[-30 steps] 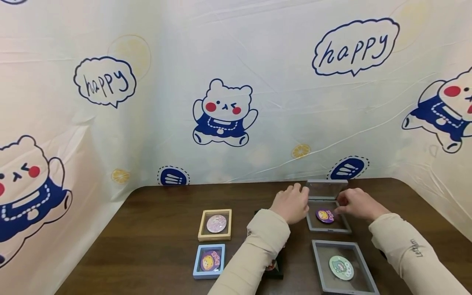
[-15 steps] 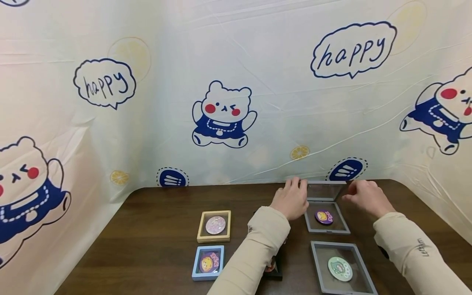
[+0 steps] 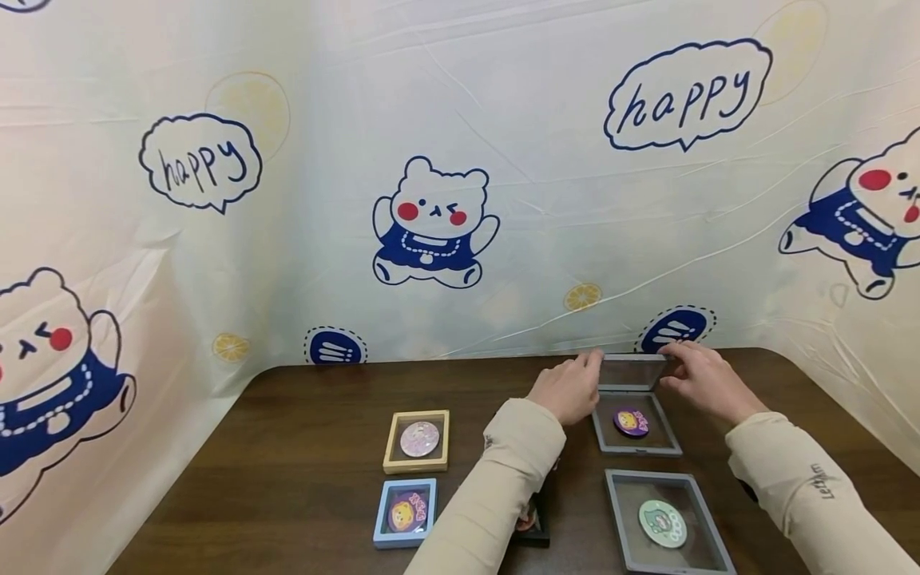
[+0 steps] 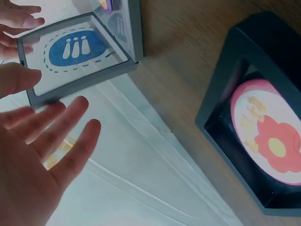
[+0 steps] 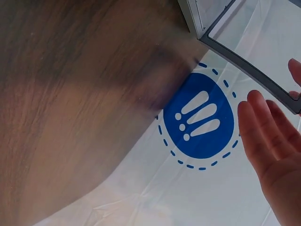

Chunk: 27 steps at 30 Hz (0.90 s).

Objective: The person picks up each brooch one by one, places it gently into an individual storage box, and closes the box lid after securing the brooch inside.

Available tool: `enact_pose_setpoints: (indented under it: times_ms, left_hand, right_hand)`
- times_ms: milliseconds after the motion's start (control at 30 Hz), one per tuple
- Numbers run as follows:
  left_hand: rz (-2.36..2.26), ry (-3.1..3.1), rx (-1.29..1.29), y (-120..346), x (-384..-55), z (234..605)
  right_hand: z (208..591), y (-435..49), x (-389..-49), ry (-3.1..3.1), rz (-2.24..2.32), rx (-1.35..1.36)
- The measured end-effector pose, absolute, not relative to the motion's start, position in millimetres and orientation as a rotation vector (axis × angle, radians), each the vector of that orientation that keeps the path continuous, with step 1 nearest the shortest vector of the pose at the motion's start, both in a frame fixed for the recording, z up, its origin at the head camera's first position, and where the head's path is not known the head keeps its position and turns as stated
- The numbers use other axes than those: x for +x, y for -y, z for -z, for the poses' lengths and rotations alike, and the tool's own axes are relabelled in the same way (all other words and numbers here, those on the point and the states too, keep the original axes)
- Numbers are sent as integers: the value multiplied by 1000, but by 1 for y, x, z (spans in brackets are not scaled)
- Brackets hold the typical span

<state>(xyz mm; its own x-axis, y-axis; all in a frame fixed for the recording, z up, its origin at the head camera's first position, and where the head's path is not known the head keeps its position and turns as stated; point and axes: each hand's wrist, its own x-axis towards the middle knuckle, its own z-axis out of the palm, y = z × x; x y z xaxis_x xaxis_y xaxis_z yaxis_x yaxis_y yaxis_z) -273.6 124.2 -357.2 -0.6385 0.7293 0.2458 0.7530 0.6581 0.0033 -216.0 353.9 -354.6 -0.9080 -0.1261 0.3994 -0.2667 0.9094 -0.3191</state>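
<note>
A grey hinged display frame (image 3: 640, 454) lies open at the back right of the table, its clear lid (image 3: 632, 357) standing up. A round purple badge (image 3: 631, 422) with a yellow character sits on its lower half. My left hand (image 3: 570, 391) is at the lid's left corner, thumb on the inner side and other fingers long and spread outside, as the left wrist view shows. At the opposite corner, my right hand (image 3: 711, 385) has its thumb on the inner side and its fingers (image 5: 256, 113) behind the rim.
Nearer stands a larger grey frame (image 3: 704, 523) with a green badge. To the left are a yellow frame (image 3: 391, 463) and a blue frame (image 3: 378, 527), each with a badge. A black frame (image 4: 216, 103) with a flower badge is partly hidden under my left sleeve. Printed cloth hangs behind.
My right hand has drawn back from the purple badge and risen to the lid's right corner. My left hand stays by the lid's left corner. The badge stays in the frame.
</note>
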Motion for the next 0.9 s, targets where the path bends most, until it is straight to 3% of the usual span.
enact_pose_setpoints:
  times_ms: [500,900]
  left_hand:
    - [96,2880,-1380,-125,-272,367]
    - [-188,2733,-1401,-123,-257,375]
  right_hand:
    - [368,-355,-216,3054,-558,485]
    - [371,-361,-222,3292,-1176,361]
